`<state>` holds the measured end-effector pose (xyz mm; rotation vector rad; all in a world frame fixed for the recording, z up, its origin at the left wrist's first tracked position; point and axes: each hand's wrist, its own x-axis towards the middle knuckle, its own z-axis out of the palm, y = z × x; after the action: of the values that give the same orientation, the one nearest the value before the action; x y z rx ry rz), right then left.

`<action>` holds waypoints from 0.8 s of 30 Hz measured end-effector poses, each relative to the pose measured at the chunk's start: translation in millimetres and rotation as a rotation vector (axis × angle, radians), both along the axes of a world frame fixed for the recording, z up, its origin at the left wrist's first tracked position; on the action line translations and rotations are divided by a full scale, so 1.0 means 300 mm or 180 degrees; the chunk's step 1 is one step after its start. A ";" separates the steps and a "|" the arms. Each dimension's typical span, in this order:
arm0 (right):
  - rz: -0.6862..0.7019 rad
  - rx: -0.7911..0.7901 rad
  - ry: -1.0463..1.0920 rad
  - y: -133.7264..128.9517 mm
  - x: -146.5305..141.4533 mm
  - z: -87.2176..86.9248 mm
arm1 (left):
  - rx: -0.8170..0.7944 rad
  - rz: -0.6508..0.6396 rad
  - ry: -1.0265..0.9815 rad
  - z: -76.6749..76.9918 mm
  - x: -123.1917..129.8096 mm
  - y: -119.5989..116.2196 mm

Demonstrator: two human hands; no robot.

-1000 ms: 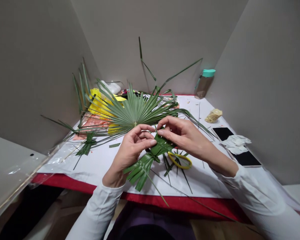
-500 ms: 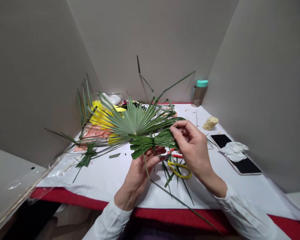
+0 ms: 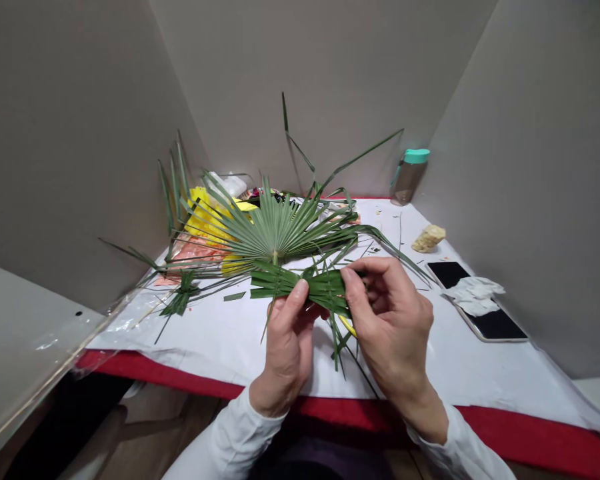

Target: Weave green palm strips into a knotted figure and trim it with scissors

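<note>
Above the table's front half I hold a bow-shaped piece of woven green palm leaf (image 3: 325,287), pinched narrow at its middle. My left hand (image 3: 291,333) grips it from below, thumb pressed on the front near the middle, its other fingers behind. My right hand (image 3: 393,320) pinches its right end between thumb and index finger. Just beyond lies a large fan palm leaf (image 3: 276,230) with long strips spreading out. Scissors with a yellow handle (image 3: 349,325) lie mostly hidden behind my right hand. A smaller knotted leaf piece (image 3: 181,293) rests to the left.
A phone (image 3: 490,323) with crumpled tissue (image 3: 474,295) on it lies at the right. Behind are a beige lump (image 3: 429,238) and a bottle with a teal lid (image 3: 411,177). Yellow packaging (image 3: 205,217) and clear plastic sit back left. Grey partitions enclose the white-covered table.
My left thumb has come over the front of the woven leaf, where the hand was beneath it before. The leaf piece has turned flatter toward me, and the scissors are now mostly covered.
</note>
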<state>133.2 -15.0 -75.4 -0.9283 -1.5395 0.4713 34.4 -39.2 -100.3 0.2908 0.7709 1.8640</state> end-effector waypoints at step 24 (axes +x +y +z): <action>0.0155 0.0250 -0.3330 -0.131 0.141 -0.239 | 0.0029 -0.0081 -0.0441 0.021 -0.196 0.068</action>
<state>175.7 -54.4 -147.0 -1.1478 -2.4923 -0.0983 -24.2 -18.8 -94.1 0.1742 0.6613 1.8430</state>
